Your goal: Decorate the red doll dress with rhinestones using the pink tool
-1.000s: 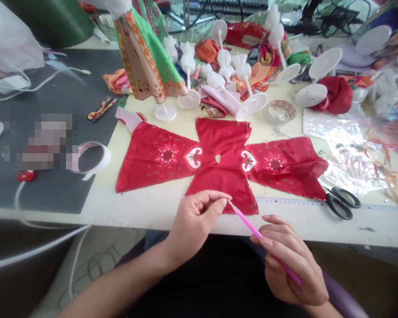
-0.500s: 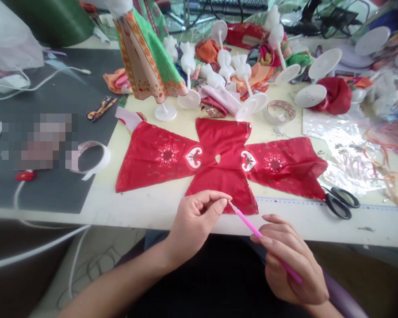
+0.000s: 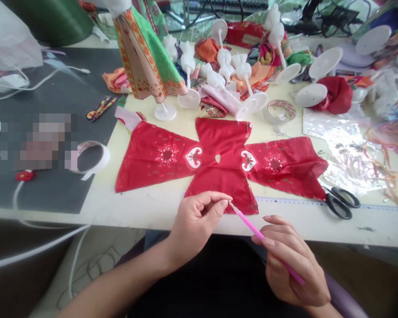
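Observation:
A slim pink pen-like tool (image 3: 250, 225) with a pale narrow tip slants across the space between my hands. My right hand (image 3: 293, 260) is closed around its lower part. At the tip, the thumb and forefinger of my left hand (image 3: 202, 221) are pinched together; whatever may be between them is too small to make out. Under and beyond the left fingertips, a red cross-shaped cloth (image 3: 222, 141) lies spread flat. It has a small hole in its middle, white heart motifs on either side and round patterns on its side panels.
Black-handled scissors (image 3: 342, 204) lie at the cloth's right end, over a ruler strip (image 3: 295, 202). Tape rolls (image 3: 101, 161) sit left and behind. A doll-sized form in a green and orange dress (image 3: 149, 57) and several white stands (image 3: 310, 95) crowd the back.
My right hand and the pink tool have shifted very slightly right and down. The left hand keeps its pinch at the tip, and the cloth lies as before.

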{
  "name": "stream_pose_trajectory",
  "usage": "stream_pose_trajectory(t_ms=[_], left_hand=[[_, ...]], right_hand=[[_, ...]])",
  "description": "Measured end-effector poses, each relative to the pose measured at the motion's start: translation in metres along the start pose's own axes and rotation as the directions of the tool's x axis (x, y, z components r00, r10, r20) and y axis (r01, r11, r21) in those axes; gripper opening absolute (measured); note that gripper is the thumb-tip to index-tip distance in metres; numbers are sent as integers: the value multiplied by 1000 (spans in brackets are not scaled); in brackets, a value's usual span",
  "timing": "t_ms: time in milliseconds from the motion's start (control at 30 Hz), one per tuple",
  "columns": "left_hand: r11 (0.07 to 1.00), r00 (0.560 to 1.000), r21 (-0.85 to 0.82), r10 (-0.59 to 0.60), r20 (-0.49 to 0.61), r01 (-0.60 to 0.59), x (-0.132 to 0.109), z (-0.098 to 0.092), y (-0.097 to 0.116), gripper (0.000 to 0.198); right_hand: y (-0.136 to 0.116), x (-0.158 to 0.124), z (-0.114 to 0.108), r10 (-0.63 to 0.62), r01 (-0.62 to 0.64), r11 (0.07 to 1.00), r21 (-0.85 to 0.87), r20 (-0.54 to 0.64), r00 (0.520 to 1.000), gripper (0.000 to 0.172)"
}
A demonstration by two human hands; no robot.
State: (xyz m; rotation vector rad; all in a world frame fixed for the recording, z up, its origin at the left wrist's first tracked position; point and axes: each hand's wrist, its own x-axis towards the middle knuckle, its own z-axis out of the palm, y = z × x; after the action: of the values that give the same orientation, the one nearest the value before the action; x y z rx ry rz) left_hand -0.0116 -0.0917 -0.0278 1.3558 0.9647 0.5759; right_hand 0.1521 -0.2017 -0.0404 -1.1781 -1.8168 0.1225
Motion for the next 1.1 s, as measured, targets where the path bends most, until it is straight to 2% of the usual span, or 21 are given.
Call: stream_pose_trajectory(t_ms=[367, 500, 600, 700, 800, 933, 1100], left_hand=[[999, 1000, 45, 11, -3, -11, 1, 1, -2, 17], [994, 1000, 107, 18, -20, -16, 1, -2, -2, 18], [981, 998, 181, 69, -1, -67, 2, -4, -4, 19], [953, 986, 252, 166, 34, -169, 4, -5, -7, 17], [885, 949, 347, 305, 74, -311, 6, -5, -12, 15], [714, 869, 506, 463, 176, -483, 7, -2, -19, 15], [460, 785, 683, 554, 278, -567, 5, 1, -24, 15]], right_hand=[[1, -1, 2, -7, 7, 1000, 6, -18, 1000, 34], [2, -6, -3, 4, -5, 1000, -26, -23, 1000, 35], [6, -15, -5, 43, -45, 998, -47, -54, 998, 41], [10, -23, -3, 106, -112, 991, -66, -98, 990, 44], [12, -25, 0, 142, -150, 985, -89, -81, 986, 40], [12, -20, 1, 123, -127, 987, -95, -45, 991, 35], [13, -17, 1, 116, -119, 991, -67, -47, 992, 35]])
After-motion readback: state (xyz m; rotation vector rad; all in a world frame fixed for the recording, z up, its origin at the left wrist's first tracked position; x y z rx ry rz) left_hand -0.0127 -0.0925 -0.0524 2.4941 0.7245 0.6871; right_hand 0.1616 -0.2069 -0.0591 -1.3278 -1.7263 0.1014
